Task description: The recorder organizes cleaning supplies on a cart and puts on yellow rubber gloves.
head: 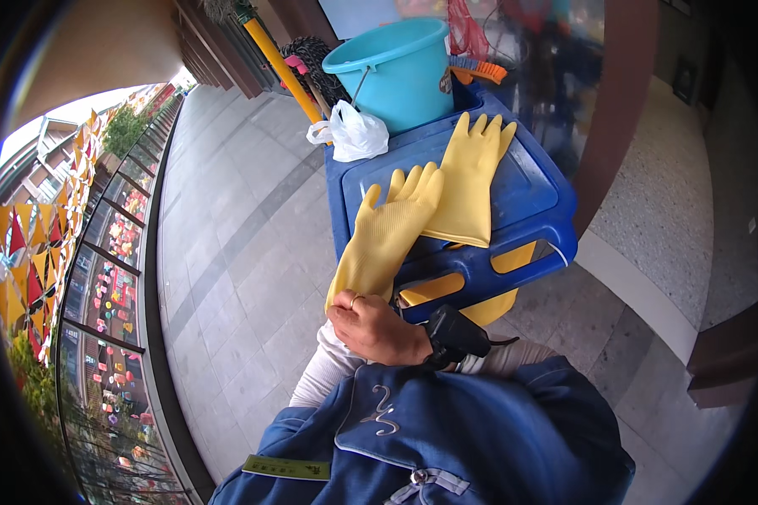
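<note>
A yellow rubber glove [391, 221] covers my left hand [401, 211], palm side up, with the fingers extended and somewhat apart. Bare apart from a ring, my right hand [376, 328] pinches the cuff of that glove at the left wrist. Its own wrist carries a black strapped device [458, 334]. The other yellow rubber glove [470, 183] lies flat on the blue plastic lid [530, 183] of a cleaning cart, fingers pointing away from me. The gloved hand overlaps part of this second glove's cuff edge.
At the cart's far end stands a turquoise bucket [391, 76]. Beside it are a white plastic bag [357, 132], a yellow pole [284, 69], a dark mop head [312, 57] and an orange-and-blue brush [480, 67]. A glass railing [107, 278] runs along the left of the tiled walkway [246, 208].
</note>
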A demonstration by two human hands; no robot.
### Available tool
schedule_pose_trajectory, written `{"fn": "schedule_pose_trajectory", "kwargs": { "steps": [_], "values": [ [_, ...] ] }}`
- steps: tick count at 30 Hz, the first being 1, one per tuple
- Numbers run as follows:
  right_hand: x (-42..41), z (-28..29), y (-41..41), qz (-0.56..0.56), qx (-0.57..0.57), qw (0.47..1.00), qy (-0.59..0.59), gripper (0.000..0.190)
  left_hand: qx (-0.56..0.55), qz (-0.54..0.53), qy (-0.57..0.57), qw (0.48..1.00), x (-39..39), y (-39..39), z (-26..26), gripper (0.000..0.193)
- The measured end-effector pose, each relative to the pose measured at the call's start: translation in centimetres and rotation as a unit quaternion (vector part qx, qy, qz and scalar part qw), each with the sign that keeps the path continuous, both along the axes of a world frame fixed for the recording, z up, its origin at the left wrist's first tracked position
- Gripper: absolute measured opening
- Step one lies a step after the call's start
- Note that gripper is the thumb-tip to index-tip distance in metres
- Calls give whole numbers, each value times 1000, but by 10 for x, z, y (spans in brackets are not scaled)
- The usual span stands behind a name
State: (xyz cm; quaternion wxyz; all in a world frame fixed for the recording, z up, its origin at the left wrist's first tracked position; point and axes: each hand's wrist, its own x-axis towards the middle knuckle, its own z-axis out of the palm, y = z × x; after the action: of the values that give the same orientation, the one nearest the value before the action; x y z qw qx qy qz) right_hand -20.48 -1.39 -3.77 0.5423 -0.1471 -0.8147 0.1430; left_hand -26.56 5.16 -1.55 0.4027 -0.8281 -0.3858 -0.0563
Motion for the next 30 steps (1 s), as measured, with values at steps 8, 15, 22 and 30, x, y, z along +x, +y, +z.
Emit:
{"fn": "schedule_pose_trajectory", "kwargs": {
  "steps": [8,15,22,30],
  "values": [
    [19,0,-3,-4,20,1000,9,17,244,108,242,933,37,30,23,41],
    [28,-17,-2,-6,4,1000,-6,16,332,176,277,884,40,29,29,37],
    [37,-10,-8,-65,-54,996,-8,24,380,228,295,847,44,30,36,33],
    [33,-1,10,-104,100,983,-114,30,419,277,313,806,47,30,46,29]
  ]
}}
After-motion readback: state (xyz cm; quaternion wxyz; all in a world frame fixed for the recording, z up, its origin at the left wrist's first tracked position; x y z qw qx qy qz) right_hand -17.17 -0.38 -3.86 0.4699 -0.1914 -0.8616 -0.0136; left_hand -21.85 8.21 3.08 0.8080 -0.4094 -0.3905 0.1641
